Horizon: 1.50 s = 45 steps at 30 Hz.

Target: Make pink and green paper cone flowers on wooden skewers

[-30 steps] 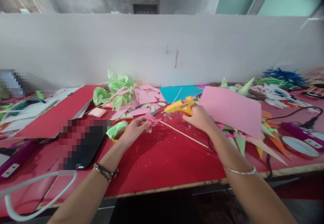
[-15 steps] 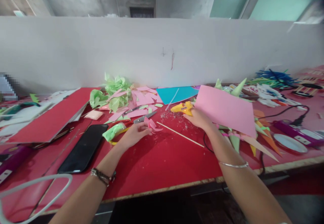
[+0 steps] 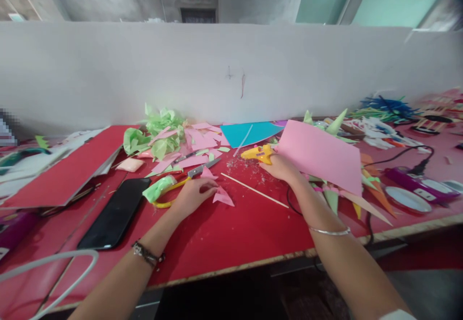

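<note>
My left hand [image 3: 193,195] is closed, its fingertips pinching a folded piece of pink paper [image 3: 223,196] whose pointed ends stick out past the fingers. My right hand [image 3: 281,168] grips a yellow hot glue gun [image 3: 256,154], its nozzle pointing left over a patch of clear glue scraps. Just behind my left hand lie scissors [image 3: 203,167] with yellow handles, partly covered by a crumpled light green bundle [image 3: 159,188]. Between my hands a thin wooden stick [image 3: 255,191] rests slantwise on the red table [image 3: 231,243].
A black phone [image 3: 113,214] lies left of my left arm. Pink card [image 3: 321,156] leans over paper cones beside my right forearm. Blue card [image 3: 249,134], pink scraps [image 3: 202,139] and green tissue [image 3: 164,122] lie along the low wall. A purple power strip [image 3: 419,185] sits at right.
The pink paper has turned in my left fingers, and its points now spread apart. My right hand keeps its grip on the glue gun. The view has shifted slightly.
</note>
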Each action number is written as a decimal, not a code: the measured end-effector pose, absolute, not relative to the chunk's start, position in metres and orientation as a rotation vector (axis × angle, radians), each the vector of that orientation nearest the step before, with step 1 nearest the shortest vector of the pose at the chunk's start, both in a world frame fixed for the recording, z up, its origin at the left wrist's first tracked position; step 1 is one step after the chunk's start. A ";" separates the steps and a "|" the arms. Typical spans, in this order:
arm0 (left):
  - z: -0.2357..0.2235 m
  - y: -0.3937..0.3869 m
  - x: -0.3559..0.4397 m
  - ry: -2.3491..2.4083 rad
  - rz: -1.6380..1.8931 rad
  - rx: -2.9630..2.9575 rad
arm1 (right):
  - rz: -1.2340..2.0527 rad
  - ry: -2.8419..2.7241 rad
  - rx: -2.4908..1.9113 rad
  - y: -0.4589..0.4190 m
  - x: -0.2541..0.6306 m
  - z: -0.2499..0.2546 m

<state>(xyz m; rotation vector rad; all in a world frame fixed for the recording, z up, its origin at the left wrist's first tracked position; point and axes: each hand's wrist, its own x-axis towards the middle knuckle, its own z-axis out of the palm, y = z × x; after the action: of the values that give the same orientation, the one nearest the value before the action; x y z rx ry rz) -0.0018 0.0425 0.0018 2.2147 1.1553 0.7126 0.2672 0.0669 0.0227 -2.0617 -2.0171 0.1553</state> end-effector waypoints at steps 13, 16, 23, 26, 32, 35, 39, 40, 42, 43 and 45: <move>0.015 0.035 -0.002 0.900 0.857 2.517 | 0.220 -2.040 -2.134 0.069 0.268 0.024; 0.019 0.032 0.000 0.836 0.750 2.608 | 0.233 -2.043 -2.145 0.069 0.267 0.025; 0.023 0.029 -0.002 0.983 0.610 2.740 | 0.230 -2.054 -2.133 0.068 0.267 0.025; 0.023 0.030 -0.004 1.015 0.581 2.744 | 0.223 -2.048 -2.137 0.067 0.267 0.025; 0.017 0.036 -0.007 1.110 0.678 2.665 | 0.232 -2.040 -2.144 0.066 0.266 0.027; 0.014 0.038 -0.008 1.101 0.647 2.638 | 0.229 -2.043 -2.151 0.066 0.266 0.027; 0.013 0.041 -0.009 1.107 0.616 2.613 | 0.232 -2.041 -2.150 0.066 0.266 0.026; 0.013 0.041 -0.009 1.118 0.613 2.609 | 0.236 -2.039 -2.149 0.065 0.266 0.026; 0.016 0.039 -0.008 1.173 0.625 2.592 | 0.238 -2.041 -2.147 0.065 0.266 0.027; 0.017 0.038 -0.008 1.227 0.636 2.577 | 0.236 -2.043 -2.145 0.065 0.266 0.027; 0.020 0.036 -0.007 1.353 0.644 2.534 | 0.229 -2.045 -2.143 0.064 0.266 0.028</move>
<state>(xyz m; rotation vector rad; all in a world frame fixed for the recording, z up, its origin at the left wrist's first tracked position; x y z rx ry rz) -0.0072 0.0365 0.0201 2.5336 1.3530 0.6436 0.2656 0.0641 0.0278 -2.1432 -2.0449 0.2295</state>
